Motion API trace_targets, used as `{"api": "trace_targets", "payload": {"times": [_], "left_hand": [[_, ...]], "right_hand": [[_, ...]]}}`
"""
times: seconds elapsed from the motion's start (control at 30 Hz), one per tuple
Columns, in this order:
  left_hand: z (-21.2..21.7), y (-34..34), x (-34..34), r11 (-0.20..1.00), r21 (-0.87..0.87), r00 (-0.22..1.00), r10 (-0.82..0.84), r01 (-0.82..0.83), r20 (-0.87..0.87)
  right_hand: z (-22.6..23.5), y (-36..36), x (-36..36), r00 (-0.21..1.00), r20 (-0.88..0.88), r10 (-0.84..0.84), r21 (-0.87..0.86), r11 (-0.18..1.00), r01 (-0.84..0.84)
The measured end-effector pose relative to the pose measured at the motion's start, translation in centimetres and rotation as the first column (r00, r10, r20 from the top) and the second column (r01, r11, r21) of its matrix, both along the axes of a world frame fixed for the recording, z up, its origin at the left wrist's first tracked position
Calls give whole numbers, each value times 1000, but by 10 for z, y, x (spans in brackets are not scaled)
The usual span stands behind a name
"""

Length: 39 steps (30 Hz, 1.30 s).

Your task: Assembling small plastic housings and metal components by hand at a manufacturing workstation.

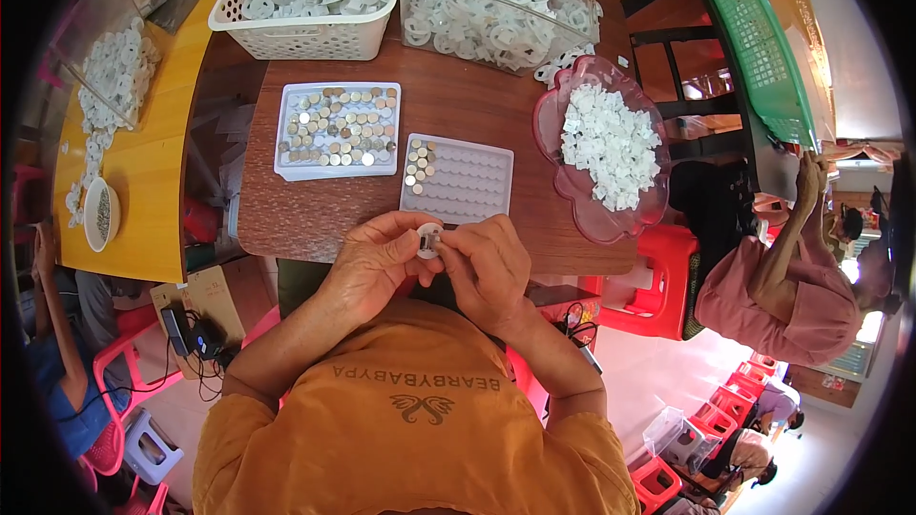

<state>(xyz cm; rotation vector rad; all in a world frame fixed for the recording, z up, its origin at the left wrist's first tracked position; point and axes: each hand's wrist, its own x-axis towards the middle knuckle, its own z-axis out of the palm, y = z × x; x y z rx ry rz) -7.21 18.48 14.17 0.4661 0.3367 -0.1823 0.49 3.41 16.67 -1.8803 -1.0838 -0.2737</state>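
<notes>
Close above the table's near edge, my left hand (379, 256) pinches a small round white plastic piece (428, 239) with a dark middle. My right hand (485, 262) has its fingertips pressed on the right side of that same piece; whether something smaller sits between them is hidden. Just beyond my hands lies a grey ridged tray (472, 181) with several coin-like metal discs (418, 168) in its left rows. To its left, a white tray (286, 164) is spread with many such discs, silver and brassy.
Round white pieces heap in a white basket (305, 41) and a clear bin (496, 55) at the back. A pink flower-shaped bowl (637, 215) holds small white bits on the right. At left, a yellow table (143, 186) carries a small bowl (113, 219). Another person (782, 300) sits at right.
</notes>
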Motion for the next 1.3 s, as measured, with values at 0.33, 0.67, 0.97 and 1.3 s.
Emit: {"api": "trace_targets", "payload": {"times": [0.33,0.67,0.97,1.3], "left_hand": [[-3,-4,-4,998,53,999,24,-22,-35],[1,-7,-3,1000,12,999,-7,6,39],[3,-8,-6,999,53,999,0,-3,44],[-3,-3,-9,989,128,994,-79,69,78]], "right_hand": [[-1,-1,-4,987,152,43,-104,994,-28],[0,-7,-9,982,187,-27,-45,998,36],[1,-11,-11,940,341,18,-130,991,28],[5,-11,-12,973,217,75,-121,991,-49]]}}
